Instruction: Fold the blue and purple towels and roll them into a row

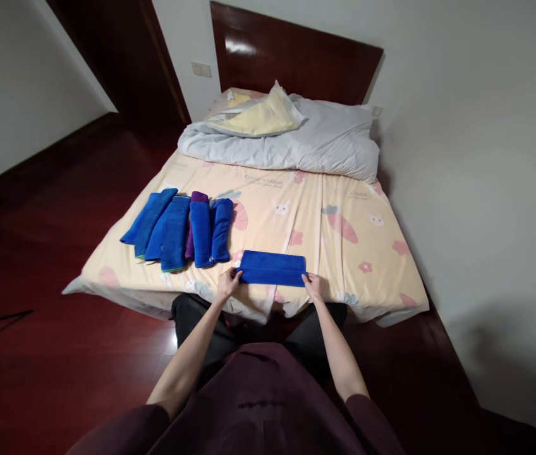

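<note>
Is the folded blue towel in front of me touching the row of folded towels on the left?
Apart. The head view shows a strip of patterned sheet between the folded blue towel, held at its ends by both hands, and the row of folded towels.

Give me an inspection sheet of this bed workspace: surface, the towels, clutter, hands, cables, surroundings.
Surface: bed with a cream sheet printed with carrots and flowers, near edge towards the person.
Job's things: folded blue towel lying flat at the near edge; row of folded towels to its left, blue with one purple among them.
Clutter: rumpled grey duvet and a yellow pillow at the head end.
Hands: left hand pinches the towel's left end; right hand grips its right end.
Cables: nothing seen.
Surroundings: dark wooden headboard, white wall on the right, dark red wooden floor, wall switch.
</note>
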A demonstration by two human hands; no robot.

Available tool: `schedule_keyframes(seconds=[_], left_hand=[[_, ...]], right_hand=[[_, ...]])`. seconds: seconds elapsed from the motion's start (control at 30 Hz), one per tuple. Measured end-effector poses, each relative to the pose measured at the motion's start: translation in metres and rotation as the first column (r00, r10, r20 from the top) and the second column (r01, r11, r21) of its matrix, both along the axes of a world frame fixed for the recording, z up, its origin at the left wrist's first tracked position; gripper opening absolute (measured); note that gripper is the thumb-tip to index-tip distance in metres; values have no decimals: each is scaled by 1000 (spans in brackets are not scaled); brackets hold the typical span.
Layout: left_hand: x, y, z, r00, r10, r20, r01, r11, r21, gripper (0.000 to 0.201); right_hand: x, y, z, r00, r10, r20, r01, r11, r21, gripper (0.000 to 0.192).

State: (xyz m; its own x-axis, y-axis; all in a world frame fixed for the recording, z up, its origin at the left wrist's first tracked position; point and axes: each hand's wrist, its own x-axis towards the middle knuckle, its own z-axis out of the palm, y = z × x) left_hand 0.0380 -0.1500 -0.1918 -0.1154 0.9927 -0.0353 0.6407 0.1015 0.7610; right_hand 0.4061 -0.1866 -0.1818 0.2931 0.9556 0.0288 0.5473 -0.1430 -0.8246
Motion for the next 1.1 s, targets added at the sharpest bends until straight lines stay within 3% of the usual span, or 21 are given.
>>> schedule_keyframes(seconds=[0.13, 0.27, 0.4, 0.5, 0.67, 0.87, 1.1], left_hand=[[5, -4, 4, 993, -61, -104, 69, 995, 77, 34], [14, -11, 13, 943, -143, -301, 222, 943, 247, 38], [21, -16, 16, 845, -411, -342, 493, 846, 203, 41], [21, -17, 9, 785, -508, -355, 585, 796, 156, 53], [24, -6, -3, 757, -499, -422, 593, 795, 124, 64], [28, 12, 5, 687, -525, -503, 640, 765, 76, 62], [15, -21, 8, 663, -562, -495, 667, 743, 51, 61]], right_hand=[[-8, -8, 10, 982, 20, 189, -37, 996, 87, 34], [-23, -16, 29, 877, 187, 442, -264, 957, 120, 44], [-32, -18, 33, 786, 357, 504, -445, 893, 62, 40], [-31, -20, 25, 733, 453, 508, -526, 851, -1, 46], [-30, -13, 11, 724, 426, 543, -492, 870, -27, 62], [-33, 2, 13, 722, 394, 569, -443, 895, -58, 66], [-23, -21, 19, 693, 483, 535, -520, 849, -93, 69]])
